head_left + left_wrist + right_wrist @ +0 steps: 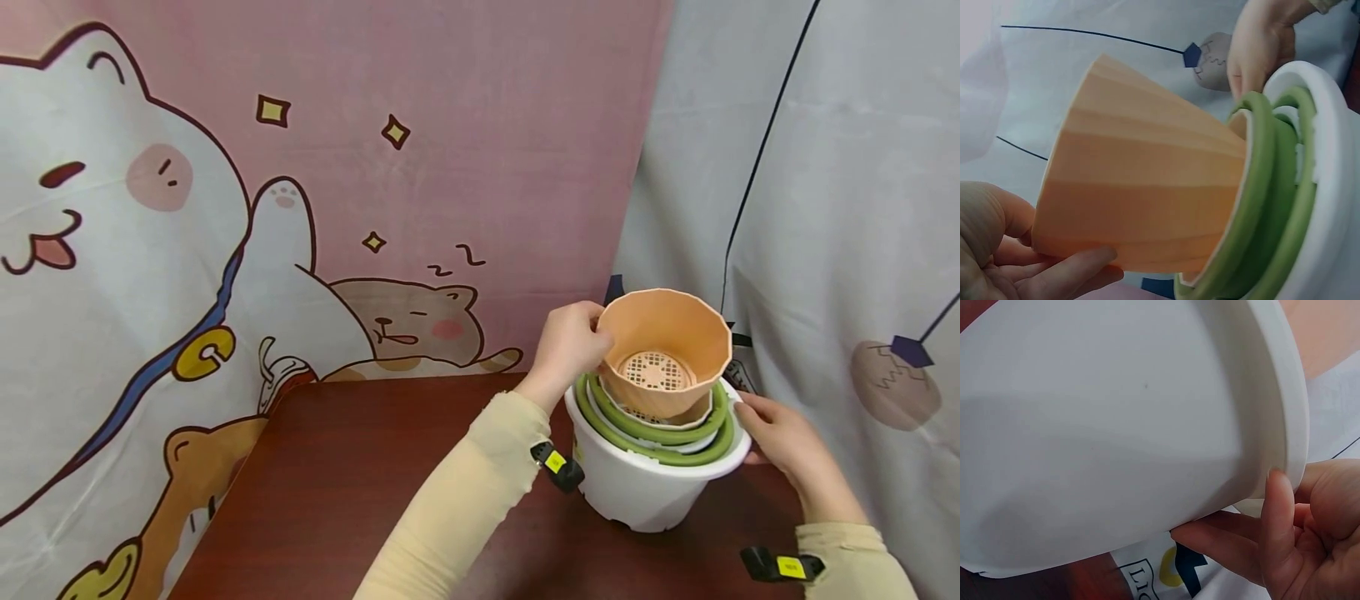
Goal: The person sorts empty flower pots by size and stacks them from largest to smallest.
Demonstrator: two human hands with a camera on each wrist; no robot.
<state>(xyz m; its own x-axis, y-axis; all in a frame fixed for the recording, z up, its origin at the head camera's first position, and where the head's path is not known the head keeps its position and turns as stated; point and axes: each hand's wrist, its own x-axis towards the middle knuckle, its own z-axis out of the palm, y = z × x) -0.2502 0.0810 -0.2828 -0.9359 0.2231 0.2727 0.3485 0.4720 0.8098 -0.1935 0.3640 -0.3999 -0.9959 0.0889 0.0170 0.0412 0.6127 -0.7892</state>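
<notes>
My left hand (568, 343) pinches the rim of an orange faceted plastic flower pot (678, 321) at its left side. Lattice holes pattern the bottom of this pot. Tilted, it stands partly out of a stack of nested pots, its lower end still within the rings. In the left wrist view, a green pot rim (1262, 187) circles the orange pot's lower end, with another green rim beyond. The outermost is a large white flower pot (637, 492) on the table. My right hand (783, 437) grips its rim at the right, thumb and fingers showing in the right wrist view.
The dark red-brown table (375, 492) extends to the left of the stack. A pink curtain (487, 150) with cartoon cats hangs behind, and a pale grey curtain (862, 208) hangs close behind my right hand. Dark wrist straps (558, 467) sit over both beige sleeves.
</notes>
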